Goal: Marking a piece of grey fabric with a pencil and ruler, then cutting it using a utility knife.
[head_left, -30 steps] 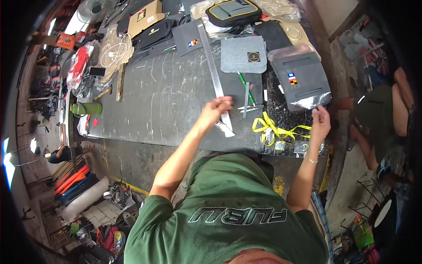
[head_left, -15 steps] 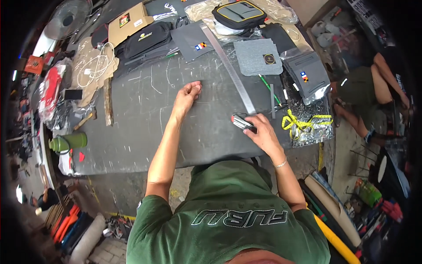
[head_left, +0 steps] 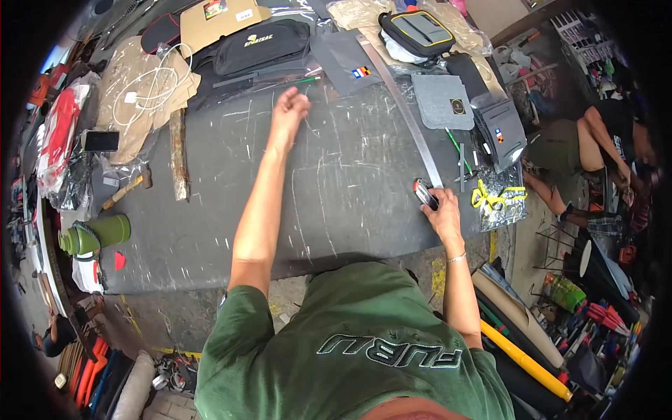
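Observation:
My left hand (head_left: 290,105) is raised over the far middle of the dark worktable (head_left: 231,224), slightly smeared, its fingers loosely apart with nothing seen in them. It is nearest a black bag (head_left: 262,52) and a green pencil (head_left: 308,80). Near the table's front right, my right hand (head_left: 443,213) is closed round a small black-and-red tool (head_left: 425,194) whose exact kind I cannot make out. Just beyond that hand ends a long metal ruler (head_left: 402,105), running away to the far side. A grey cloth piece (head_left: 441,101) lies right of the ruler.
A green bottle (head_left: 101,234), a hammer (head_left: 126,192), a wooden stick (head_left: 179,154) and a phone (head_left: 100,141) lie at left. At right are a yellow tape measure (head_left: 493,196) and a dark pouch (head_left: 498,133). Another person (head_left: 595,140) sits beyond the right edge.
My left hand has moved away from me toward the far side, and its fingers have loosened. My right hand still holds the tool near the ruler's end. The whole view has shifted.

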`<state>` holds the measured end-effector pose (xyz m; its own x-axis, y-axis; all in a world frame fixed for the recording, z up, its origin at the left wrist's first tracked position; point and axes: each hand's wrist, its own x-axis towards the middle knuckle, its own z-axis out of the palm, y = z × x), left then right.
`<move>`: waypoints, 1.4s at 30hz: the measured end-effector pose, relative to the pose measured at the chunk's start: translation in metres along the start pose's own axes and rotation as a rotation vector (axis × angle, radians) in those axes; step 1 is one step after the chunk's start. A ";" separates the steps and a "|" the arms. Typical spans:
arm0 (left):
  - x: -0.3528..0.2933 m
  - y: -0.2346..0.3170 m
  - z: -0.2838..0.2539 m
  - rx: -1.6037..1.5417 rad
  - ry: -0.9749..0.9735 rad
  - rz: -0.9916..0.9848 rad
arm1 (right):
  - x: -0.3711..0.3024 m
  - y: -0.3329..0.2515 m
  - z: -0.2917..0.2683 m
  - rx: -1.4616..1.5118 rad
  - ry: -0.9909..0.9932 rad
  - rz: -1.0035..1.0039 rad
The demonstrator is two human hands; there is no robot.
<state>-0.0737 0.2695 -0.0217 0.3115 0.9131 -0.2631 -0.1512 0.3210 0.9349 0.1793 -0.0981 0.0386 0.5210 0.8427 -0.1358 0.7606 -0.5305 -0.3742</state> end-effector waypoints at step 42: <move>0.227 0.231 -0.059 -0.200 0.098 0.289 | 0.012 0.018 0.022 0.266 0.066 0.247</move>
<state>-0.0930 0.5656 0.1210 0.1389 0.9900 -0.0250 -0.4031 0.0795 0.9117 0.1905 -0.0958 0.0101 0.7070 0.6796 -0.1955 0.4859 -0.6677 -0.5640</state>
